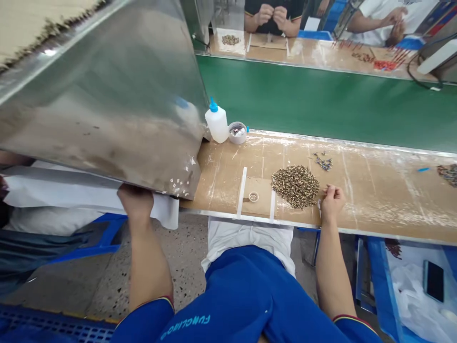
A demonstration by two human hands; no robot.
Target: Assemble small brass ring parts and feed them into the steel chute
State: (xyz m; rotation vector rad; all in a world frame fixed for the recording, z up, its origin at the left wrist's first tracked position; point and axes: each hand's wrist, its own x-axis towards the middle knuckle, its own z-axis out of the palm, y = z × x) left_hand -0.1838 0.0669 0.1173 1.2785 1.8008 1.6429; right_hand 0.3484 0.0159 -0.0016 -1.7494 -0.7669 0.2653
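Observation:
My left hand (137, 202) reaches to the lower edge of a large sheet-metal housing (143, 109), beside a white sheet (166, 213). Its fingers are hidden behind that edge, so their grip does not show. My right hand (332, 202) rests at the front of the brown bench, just right of a heap of small brass-coloured metal parts (296, 186). Its fingers are curled together in a pinch; whatever lies between them is too small to make out. Left of the heap, a small clear ring-shaped piece (253, 196) lies on a cardboard pad (262, 207) between white strips.
A white bottle with a blue nozzle (217, 125) and a tape roll (238, 138) stand by the housing. Small dark parts (324, 163) lie behind the heap. Beyond runs a green belt (321, 100), with co-workers' hands (273, 15) opposite. At right, a blue crate (380, 271) holds a phone (433, 281).

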